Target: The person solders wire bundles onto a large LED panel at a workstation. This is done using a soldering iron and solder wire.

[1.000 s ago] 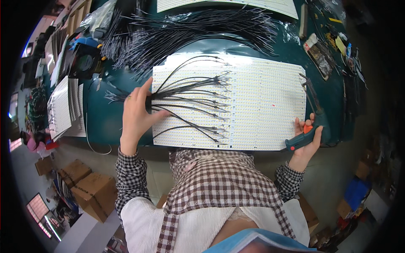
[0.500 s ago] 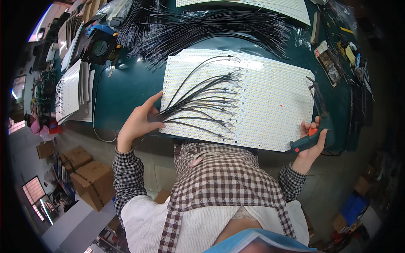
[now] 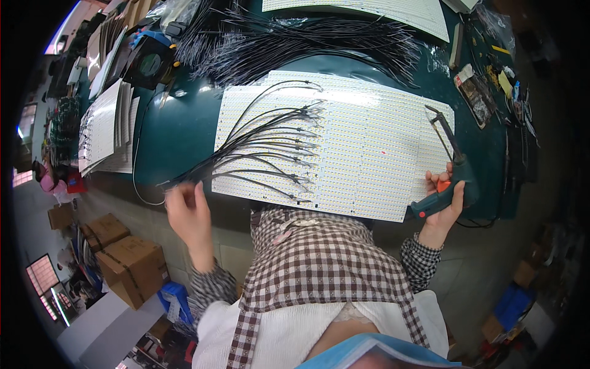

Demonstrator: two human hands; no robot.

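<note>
Risk to the joints: the black wires (image 3: 246, 150) fan from the left hand (image 3: 187, 212) to their ends on the white LED panel (image 3: 344, 147); a sharp tug on the gathered ends would likely strain those ends or drag the panel across the green surface (image 3: 178, 129).
Risk from the tool: the soldering gun (image 3: 445, 178) has its thin tip lying over the panel's right part; a slip of the wrist could bring it down on the strips.
Risk of tangling: the loose heap of black leads (image 3: 295, 40) lies just beyond the panel's far edge, near enough to get caught up with the fanned wires.
Left fingers: blurred, so the hold is uncertain; they appear loosely curled at the surface's near edge, about the gathered ends of the wires, and whether they pinch them cannot be told.
Right fingers: the right hand (image 3: 444, 206) is clenched round the teal grip of the soldering gun, beside its orange trigger.
Where the wires lie: spread across the panel's left half, converging off its left edge.
</note>
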